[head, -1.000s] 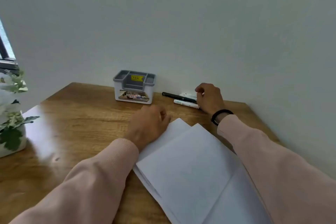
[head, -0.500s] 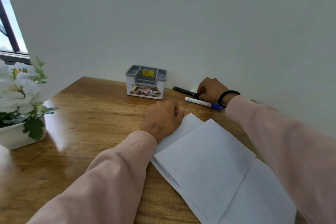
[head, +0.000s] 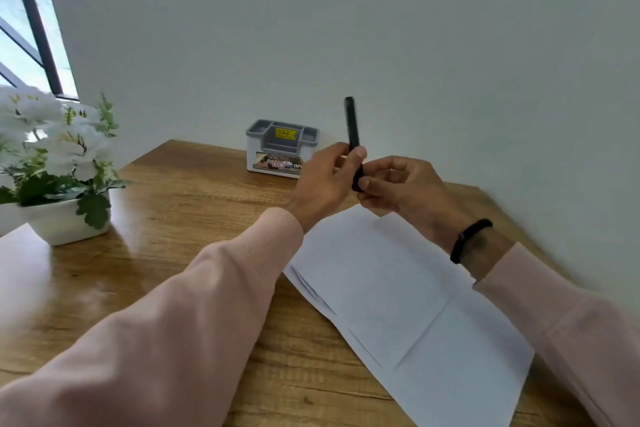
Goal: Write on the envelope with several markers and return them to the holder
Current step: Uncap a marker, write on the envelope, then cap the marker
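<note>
A black marker (head: 352,128) stands nearly upright above the desk, held between both hands. My left hand (head: 327,184) grips its middle with thumb and fingers. My right hand (head: 401,185) pinches its lower end. White envelopes (head: 398,291) lie overlapped on the wooden desk (head: 166,218) below the hands. The grey and white holder (head: 277,149) with a yellow sticker stands at the back by the wall, just left of the hands. The other markers are hidden behind my hands.
A white pot of white flowers (head: 59,177) stands at the desk's left edge, under a window. A plain wall runs along the back and right of the desk. A black band sits on my right wrist (head: 469,239).
My right hand lifted the black marker off the desk near the wall. My left hand rose from the envelopes and took hold of the marker too. The view swung left.
</note>
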The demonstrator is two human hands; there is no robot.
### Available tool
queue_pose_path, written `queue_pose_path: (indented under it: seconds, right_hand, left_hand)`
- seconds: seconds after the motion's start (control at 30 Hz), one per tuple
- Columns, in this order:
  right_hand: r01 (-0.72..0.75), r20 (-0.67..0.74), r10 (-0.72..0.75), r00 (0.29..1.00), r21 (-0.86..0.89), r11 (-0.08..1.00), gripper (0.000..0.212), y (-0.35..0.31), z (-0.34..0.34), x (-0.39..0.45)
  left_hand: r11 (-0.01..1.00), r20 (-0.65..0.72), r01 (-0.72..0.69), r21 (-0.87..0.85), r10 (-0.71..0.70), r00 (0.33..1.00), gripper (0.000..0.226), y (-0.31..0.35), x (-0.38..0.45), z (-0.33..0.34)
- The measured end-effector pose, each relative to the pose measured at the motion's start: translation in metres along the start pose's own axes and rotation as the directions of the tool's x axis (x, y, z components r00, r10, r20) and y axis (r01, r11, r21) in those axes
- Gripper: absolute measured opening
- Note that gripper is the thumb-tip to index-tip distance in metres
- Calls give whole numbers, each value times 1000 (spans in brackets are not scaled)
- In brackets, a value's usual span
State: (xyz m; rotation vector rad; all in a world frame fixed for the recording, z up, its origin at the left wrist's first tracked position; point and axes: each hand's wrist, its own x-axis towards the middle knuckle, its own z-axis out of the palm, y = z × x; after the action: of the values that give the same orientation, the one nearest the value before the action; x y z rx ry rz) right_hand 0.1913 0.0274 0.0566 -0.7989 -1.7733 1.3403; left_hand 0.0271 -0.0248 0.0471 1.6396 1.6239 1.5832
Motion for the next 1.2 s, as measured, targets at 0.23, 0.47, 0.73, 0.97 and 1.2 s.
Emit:
queue_pose_path:
  seconds: [0.23, 0.47, 0.73, 0.97, 1.2]
  right_hand:
    - [74, -134, -74, 988, -9, 997, 47, 14, -5, -12]
    - [16, -90, -11, 996, 47, 999, 41, 17, -15, -14]
    - [-43, -34, 46, 998, 74, 996, 37, 15, -24, -13]
    - [195, -245, -209, 947, -80, 977, 50, 13, -23, -11]
    - [389, 241, -507, 828, -897, 210, 37, 21, -21, -16]
  left_hand:
    - [850, 228, -420, 317, 362, 904, 24, -5, -7, -7]
    - [776, 340, -545, 318, 444, 829, 22, -2, -8, 1]
    - [711, 424, -542, 448, 365, 829, 21, -14, -9, 1]
    - [701, 295, -462, 544, 356, 887, 21, -21, -4, -11]
    - [739, 353, -480, 472, 340, 872, 31, -11, -6, -12]
